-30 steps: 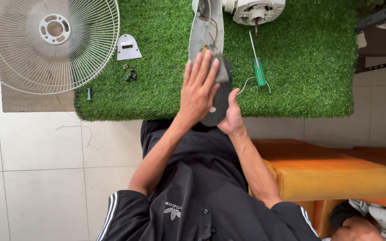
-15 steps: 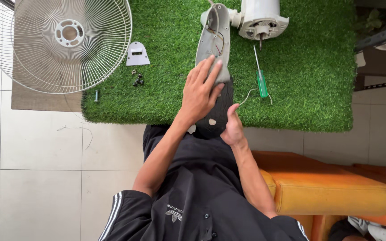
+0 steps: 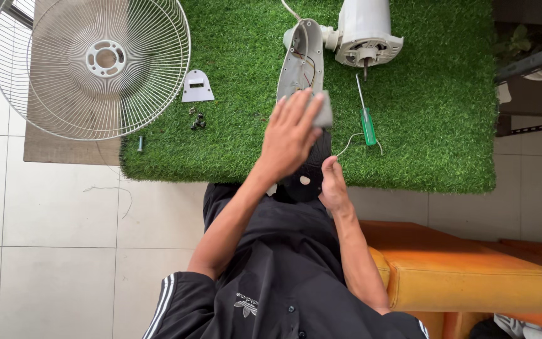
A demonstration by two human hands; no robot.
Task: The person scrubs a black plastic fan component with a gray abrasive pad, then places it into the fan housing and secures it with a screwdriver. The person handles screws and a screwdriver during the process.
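Pressing down flat, the left hand [image 3: 291, 133] lies with its fingers spread on top of a grey cover piece [image 3: 325, 110], and most of that piece is hidden under the palm. The right hand [image 3: 332, 186] cups the edge of a dark round part [image 3: 305, 177] at about 5 o'clock from the left hand; how tightly its fingers close cannot be seen.

Both parts sit at the near edge of the green grass mat [image 3: 434, 94]. At 12 o'clock from the hands lies the long open fan neck [image 3: 300, 59] with thin wires inside, joined to the white motor [image 3: 367, 34], whose top is cut off. At 2 o'clock lies a green screwdriver [image 3: 366, 114]. At 10 o'clock are small screws [image 3: 197, 120], too tiny to count, a grey plate [image 3: 196, 86] and the wire fan guard [image 3: 92, 66].
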